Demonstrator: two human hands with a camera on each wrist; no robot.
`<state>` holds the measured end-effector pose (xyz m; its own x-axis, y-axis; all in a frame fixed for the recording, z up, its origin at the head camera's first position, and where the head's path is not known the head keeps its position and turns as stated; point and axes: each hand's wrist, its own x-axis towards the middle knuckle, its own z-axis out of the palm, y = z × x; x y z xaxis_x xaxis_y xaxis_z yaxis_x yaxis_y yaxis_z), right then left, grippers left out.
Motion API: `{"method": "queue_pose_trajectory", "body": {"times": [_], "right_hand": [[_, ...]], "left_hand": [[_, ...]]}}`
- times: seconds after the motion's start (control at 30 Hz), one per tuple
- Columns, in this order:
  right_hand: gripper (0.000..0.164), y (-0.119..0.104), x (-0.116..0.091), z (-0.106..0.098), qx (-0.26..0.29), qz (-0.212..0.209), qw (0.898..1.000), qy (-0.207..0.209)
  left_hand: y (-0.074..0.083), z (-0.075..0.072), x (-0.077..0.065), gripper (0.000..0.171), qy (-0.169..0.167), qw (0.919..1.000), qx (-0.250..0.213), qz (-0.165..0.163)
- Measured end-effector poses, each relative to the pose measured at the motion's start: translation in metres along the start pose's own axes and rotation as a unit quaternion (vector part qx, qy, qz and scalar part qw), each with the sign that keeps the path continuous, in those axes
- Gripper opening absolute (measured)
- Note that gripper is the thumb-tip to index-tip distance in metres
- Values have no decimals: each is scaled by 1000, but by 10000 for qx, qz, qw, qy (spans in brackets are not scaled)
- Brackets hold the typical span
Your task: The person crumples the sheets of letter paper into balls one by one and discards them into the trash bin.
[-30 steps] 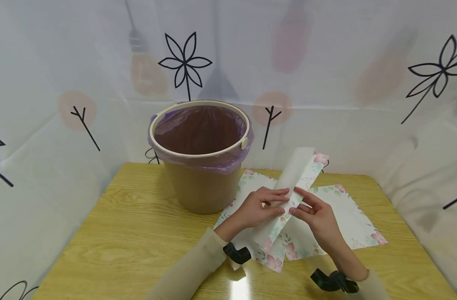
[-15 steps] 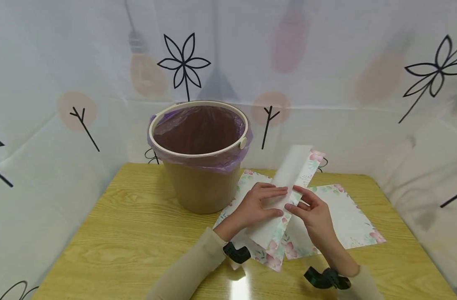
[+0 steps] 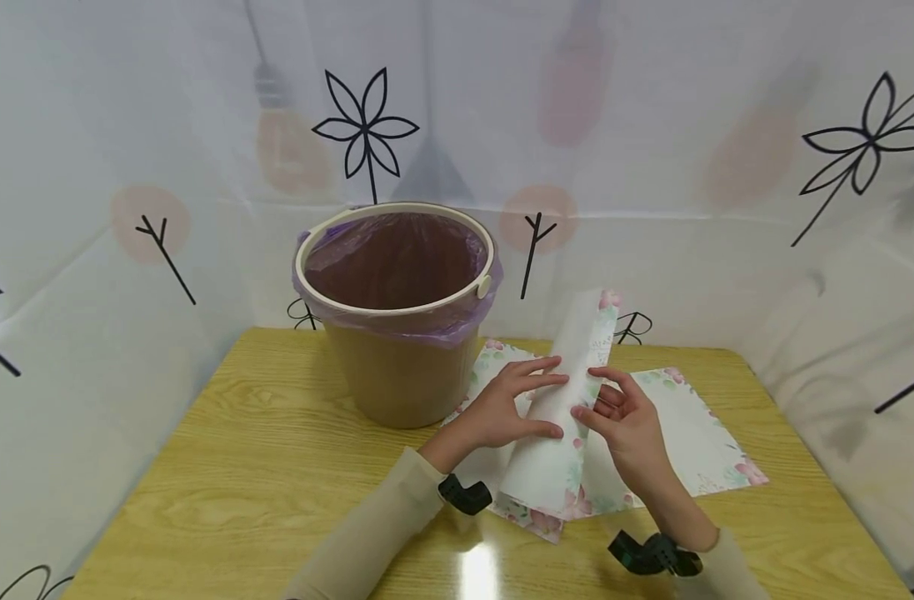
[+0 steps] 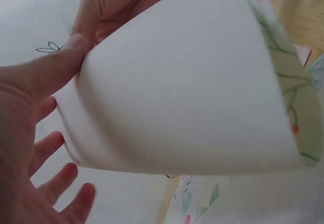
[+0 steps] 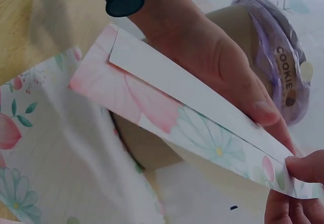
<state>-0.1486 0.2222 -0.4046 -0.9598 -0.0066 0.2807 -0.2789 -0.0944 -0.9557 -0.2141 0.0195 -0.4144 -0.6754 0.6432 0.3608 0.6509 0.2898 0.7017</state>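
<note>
A sheet of paper (image 3: 550, 454) with a pink and green floral border is folded lengthwise and held tilted above the table. My right hand (image 3: 636, 425) pinches its right edge, thumb on one side and fingers on the other; the right wrist view shows that thumb on the floral strip (image 5: 220, 150). Against the left part of the sheet rests my left hand (image 3: 501, 408), its fingers fairly straight and spread. In the left wrist view, the plain side (image 4: 187, 92) of the paper curves, with fingertips touching its edge.
More floral sheets lie on the wooden table (image 3: 262, 467), one to the right (image 3: 711, 433) and one partly hidden beneath the hands. A beige bin (image 3: 397, 383) lined with a purple bag (image 3: 457, 329) stands behind on the left. A patterned white cloth (image 3: 651, 167) hangs at the back.
The folded sheet has turned more upright, its top end shifting left. My left hand's fingers have spread further apart. My right hand has moved slightly left and keeps its pinch.
</note>
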Motion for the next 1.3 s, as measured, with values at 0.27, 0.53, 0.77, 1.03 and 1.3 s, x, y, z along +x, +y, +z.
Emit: {"method": "queue_pose_trajectory", "body": {"times": [0.27,0.53,0.77,1.03,1.3], "right_hand": [[48,3,6,-2,560,148,9983,-12],[50,9,9,-2,778,254,9966,-50],[54,12,9,-1,-34,241,9995,191],[50,13,9,-6,-1845,-479,9808,422],[43,7,15,-15,-3677,-2135,9009,866]], "left_hand": [[4,8,-3,82,-193,9899,-1370,-319],[5,19,-3,73,155,9888,-1410,-458],[5,24,-4,61,505,9929,-983,-442],[2,23,-4,37,1177,9912,-368,-485],[0,17,-2,32,1788,9821,408,-419]]}}
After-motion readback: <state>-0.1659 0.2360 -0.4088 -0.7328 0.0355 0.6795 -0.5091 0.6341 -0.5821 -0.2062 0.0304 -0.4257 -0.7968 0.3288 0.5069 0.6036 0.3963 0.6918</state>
